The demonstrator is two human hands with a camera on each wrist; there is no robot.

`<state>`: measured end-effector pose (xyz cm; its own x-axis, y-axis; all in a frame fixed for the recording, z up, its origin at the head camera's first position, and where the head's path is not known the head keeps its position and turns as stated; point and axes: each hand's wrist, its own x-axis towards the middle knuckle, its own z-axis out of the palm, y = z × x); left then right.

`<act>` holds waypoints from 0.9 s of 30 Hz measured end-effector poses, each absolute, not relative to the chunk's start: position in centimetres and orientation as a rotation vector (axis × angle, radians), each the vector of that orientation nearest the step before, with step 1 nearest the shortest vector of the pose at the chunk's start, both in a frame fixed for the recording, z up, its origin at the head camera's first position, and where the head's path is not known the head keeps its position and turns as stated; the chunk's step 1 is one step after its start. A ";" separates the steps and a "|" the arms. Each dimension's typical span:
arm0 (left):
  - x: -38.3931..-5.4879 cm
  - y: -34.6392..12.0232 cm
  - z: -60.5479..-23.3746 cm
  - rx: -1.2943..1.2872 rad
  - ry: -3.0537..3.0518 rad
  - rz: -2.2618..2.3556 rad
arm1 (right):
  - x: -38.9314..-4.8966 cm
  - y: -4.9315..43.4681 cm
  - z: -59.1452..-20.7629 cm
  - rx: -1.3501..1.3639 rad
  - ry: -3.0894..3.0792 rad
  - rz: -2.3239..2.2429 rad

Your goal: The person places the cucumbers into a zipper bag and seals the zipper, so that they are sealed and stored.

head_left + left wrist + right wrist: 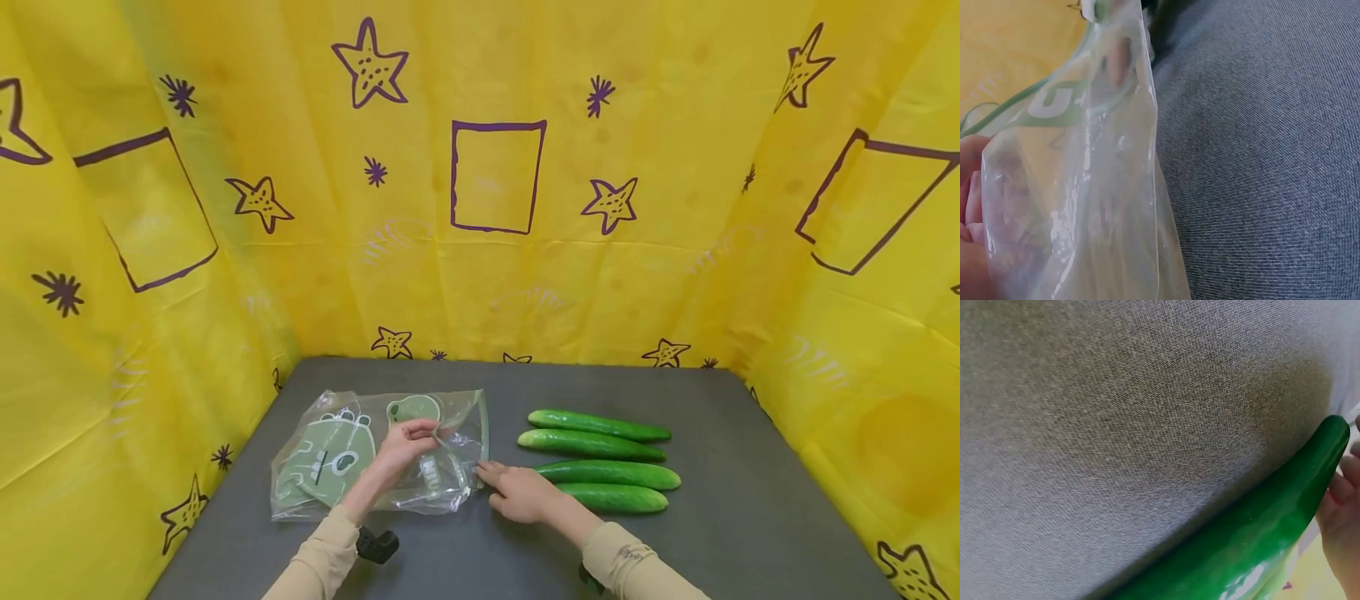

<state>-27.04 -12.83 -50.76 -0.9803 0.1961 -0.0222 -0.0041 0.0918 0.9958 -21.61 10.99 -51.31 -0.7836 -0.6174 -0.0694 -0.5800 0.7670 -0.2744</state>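
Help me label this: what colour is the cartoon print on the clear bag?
Mostly green with white outlines; the print shows best in the head view.

From where I stand, this looks like a small curtained booth, a makeshift set for recording. Creased yellow cloth [491, 279] hangs at the back and down both sides, closing in the bench [750, 500]. It's printed with purple-outlined stars [371, 65], spiky bursts [598, 97] and crooked rectangles [498, 177]. The bench top is grey, with a woven grain up close. A black device [378, 546] beside one pale sleeve [318, 554] suits filming. What building surrounds the booth, I can't tell.
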 end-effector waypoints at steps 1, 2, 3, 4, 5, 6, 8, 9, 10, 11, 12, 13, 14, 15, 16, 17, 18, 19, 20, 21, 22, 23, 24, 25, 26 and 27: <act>-27.0 -12.8 -50.8 0.205 2.207 2.004 | -21.7 11.1 -51.2 -0.958 2.813 -0.395; -27.0 -12.9 -50.8 0.220 2.211 1.995 | -21.7 11.2 -51.1 -0.960 2.827 -0.434; -27.0 -12.9 -50.8 0.222 2.205 1.995 | -21.7 11.3 -51.0 -0.961 2.840 -0.475; -26.9 -13.0 -50.9 0.232 2.204 1.990 | -21.7 11.5 -50.9 -0.955 2.851 -0.521; -26.9 -13.0 -50.9 0.232 2.205 1.992 | -21.8 11.7 -50.8 -0.949 2.862 -0.565; -27.0 -13.1 -51.0 0.237 2.200 1.992 | -21.8 11.9 -50.6 -0.944 2.871 -0.613; -26.9 -13.1 -51.1 0.244 2.193 1.991 | -21.8 12.4 -50.4 -0.921 2.884 -0.706; -26.9 -13.1 -51.1 0.240 2.190 1.994 | -21.8 12.8 -50.3 -0.899 2.886 -0.756; -26.9 -13.1 -51.2 0.238 2.191 1.993 | -21.7 13.1 -50.2 -0.879 2.890 -0.807; -26.9 -13.1 -51.3 0.233 2.189 1.996 | -21.7 13.5 -50.2 -0.854 2.894 -0.854; -26.8 -13.1 -51.3 0.235 2.180 2.001 | -21.6 13.9 -50.1 -0.826 2.897 -0.903; -26.8 -13.0 -51.3 0.236 2.175 2.005 | -21.6 14.3 -50.0 -0.784 2.890 -0.953; -26.8 -13.0 -51.3 0.236 2.173 2.009 | -21.5 14.8 -49.9 -0.749 2.894 -1.003; -26.8 -13.0 -51.3 0.242 2.169 2.013 | -21.3 15.2 -49.7 -0.711 2.887 -1.053; -26.8 -13.0 -51.4 0.245 2.167 2.011 | -21.2 15.6 -49.6 -0.666 2.876 -1.107; -26.7 -13.1 -51.4 0.251 2.158 2.014 | -21.0 16.1 -49.4 -0.617 2.862 -1.159; -26.7 -13.1 -51.4 0.257 2.155 2.012 | -20.8 16.5 -49.2 -0.563 2.843 -1.215; -26.7 -13.1 -51.4 0.263 2.152 2.008 | -20.6 16.9 -49.0 -0.513 2.821 -1.277; -26.7 -13.1 -51.4 0.266 2.149 2.008 | -20.4 17.4 -48.8 -0.463 2.808 -1.331; -26.7 -13.1 -51.5 0.268 2.146 2.007 | -20.2 17.8 -48.6 -0.404 2.784 -1.384; -26.7 -13.1 -51.5 0.263 2.144 2.007 | -20.0 18.3 -48.3 -0.355 2.770 -1.433; -26.6 -13.1 -51.5 0.265 2.147 2.006 | -19.8 18.7 -48.1 -0.305 2.764 -1.470; -26.6 -13.1 -51.5 0.261 2.151 2.003 | -19.5 19.1 -47.9 -0.255 2.763 -1.502; -26.6 -13.1 -51.5 0.257 2.154 2.002 | -19.3 19.5 -47.7 -0.214 2.774 -1.518; -26.6 -13.1 -51.5 0.254 2.161 1.998 | -19.1 20.0 -47.4 -0.169 2.789 -1.521; -26.5 -13.1 -51.5 0.257 2.168 1.992 | -18.9 20.4 -47.2 -0.133 2.810 -1.520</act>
